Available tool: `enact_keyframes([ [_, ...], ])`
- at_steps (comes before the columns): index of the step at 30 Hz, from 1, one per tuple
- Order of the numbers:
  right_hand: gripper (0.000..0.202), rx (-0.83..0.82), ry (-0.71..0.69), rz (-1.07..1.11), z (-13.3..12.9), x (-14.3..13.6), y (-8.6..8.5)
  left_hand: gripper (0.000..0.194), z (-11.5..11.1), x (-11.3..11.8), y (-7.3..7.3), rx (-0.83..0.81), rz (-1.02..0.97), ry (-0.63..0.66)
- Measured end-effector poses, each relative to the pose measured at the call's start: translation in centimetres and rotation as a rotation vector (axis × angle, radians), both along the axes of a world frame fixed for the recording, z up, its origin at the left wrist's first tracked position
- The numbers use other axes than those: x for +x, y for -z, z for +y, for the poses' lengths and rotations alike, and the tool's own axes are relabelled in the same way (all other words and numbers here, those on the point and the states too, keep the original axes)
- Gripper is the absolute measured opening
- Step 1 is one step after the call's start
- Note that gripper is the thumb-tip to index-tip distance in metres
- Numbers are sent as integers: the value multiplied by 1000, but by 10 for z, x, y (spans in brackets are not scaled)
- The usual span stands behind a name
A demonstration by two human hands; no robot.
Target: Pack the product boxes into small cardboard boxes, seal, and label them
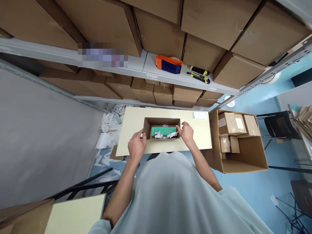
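A small open cardboard box (162, 121) stands on the cream-coloured table in front of me. Inside it lies a green box (163, 130), with crumpled white paper (165, 135) along its near side and a little behind it. My left hand (136, 145) grips the cardboard box at its left wall, fingers and thumb against the near left corner. On the opposite side my right hand (186, 132) holds the right wall, its thumb over the rim and its fingers outside, partly curled.
A white card (199, 115) lies on the table (195, 138). Right of it, a large open carton (246, 165) contains several taped boxes. Above, a shelf (148, 65) bears cartons, an orange-and-blue tape dispenser (169, 64) and yellow-black utility knives (198, 77). Scrap paper (110, 123) covers the floor left.
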State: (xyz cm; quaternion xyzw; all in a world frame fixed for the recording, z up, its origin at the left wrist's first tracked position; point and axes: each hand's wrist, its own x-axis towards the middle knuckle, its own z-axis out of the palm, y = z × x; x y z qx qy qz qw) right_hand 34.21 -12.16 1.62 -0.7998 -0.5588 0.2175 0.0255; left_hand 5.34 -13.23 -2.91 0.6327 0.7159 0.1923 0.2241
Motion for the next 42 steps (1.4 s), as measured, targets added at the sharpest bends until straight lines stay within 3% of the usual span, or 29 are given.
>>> enact_keyframes([
  [4,37,-24,16,7,52,-1,-2,47,-10,-4,2,-21,20,9],
  [7,50,-50,76,95,66,-5,2,45,-15,-5,4,-33,-32,130],
  [9,60,-59,105,191,59,-9,8,42,-14,-7,6,-74,-119,304],
  [12,54,-57,120,348,32,-11,17,50,-8,-14,11,-181,-207,463],
  [14,50,3,122,441,10,-8,22,78,-2,-21,14,-216,-206,414],
  [16,49,102,119,473,-10,-2,28,92,6,-27,16,-181,-150,287],
  [18,41,170,115,443,-28,2,35,78,16,-33,18,-128,-78,226],
  [22,31,73,189,480,-53,-6,53,37,39,-40,21,-179,-46,355],
  [26,40,71,351,479,-57,-23,62,32,52,-39,23,-243,-85,418],
  [28,43,119,388,421,-50,-29,61,33,56,-35,23,-292,-84,414],
  [32,27,60,353,266,-24,-32,53,38,67,-31,17,-391,-31,352],
  [37,18,20,273,180,5,-36,38,42,91,-35,3,-339,15,369],
  [42,13,-186,208,44,17,-48,26,37,99,-35,-3,-416,128,416],
])
